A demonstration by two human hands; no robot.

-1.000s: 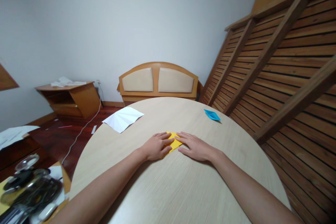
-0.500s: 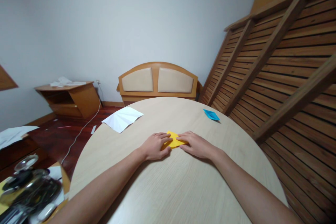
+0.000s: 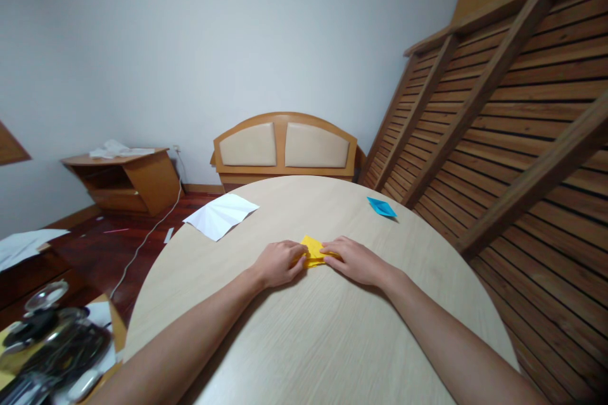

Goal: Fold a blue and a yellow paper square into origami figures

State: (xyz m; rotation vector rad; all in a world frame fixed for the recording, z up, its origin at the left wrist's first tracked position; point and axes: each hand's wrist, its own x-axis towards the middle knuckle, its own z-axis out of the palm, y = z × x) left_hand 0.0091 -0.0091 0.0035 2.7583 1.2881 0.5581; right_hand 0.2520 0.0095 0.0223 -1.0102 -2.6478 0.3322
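A piece of folded yellow paper [image 3: 312, 247] lies on the round wooden table [image 3: 304, 335] between my hands. My left hand [image 3: 281, 263] pinches its left edge, thumb and fingers closed on it. On the right edge, my right hand [image 3: 352, 259] grips it with bent fingers and thumb. A raised fold shows along the paper's near side; both ends are partly covered by fingers. Farther off to the right is a blue folded-paper boat shape [image 3: 382, 207]. A creased white sheet [image 3: 221, 215] rests near the table's far left edge.
Beyond the table stands a wooden headboard [image 3: 285, 171] with pale panels. Wooden slats [image 3: 513, 114] lean along the right side. At lower left, a surface holds a jumble of dark and clear items [image 3: 57, 342]. A white cable [image 3: 147, 237] crosses the floor by a low cabinet [image 3: 152, 183].
My left fingers have drawn in from lying over the yellow paper to pinching its edge. The paper's near side now shows a raised fold. My right thumb has moved up against the paper.
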